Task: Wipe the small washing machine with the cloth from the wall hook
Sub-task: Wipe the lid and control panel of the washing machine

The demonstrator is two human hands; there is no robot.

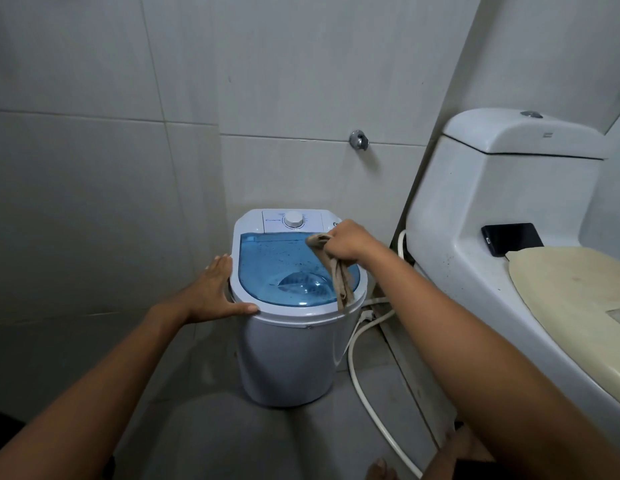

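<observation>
A small white washing machine (284, 355) stands on the floor against the tiled wall, with a see-through blue lid (284, 268) and a white dial (294, 219) at its back. My right hand (346, 240) grips a crumpled beige cloth (339, 275) at the lid's back right corner. The rest of the cloth trails over the lid toward the front right rim. My left hand (215, 289) lies flat against the machine's left rim, fingers spread, thumb along the front edge.
A white toilet (481, 237) stands close on the right with a cream seat lid (571, 289) and a black phone (511, 237) on its ledge. A white hose (360, 375) runs across the floor beside the machine. A chrome wall fitting (359, 139) sits above.
</observation>
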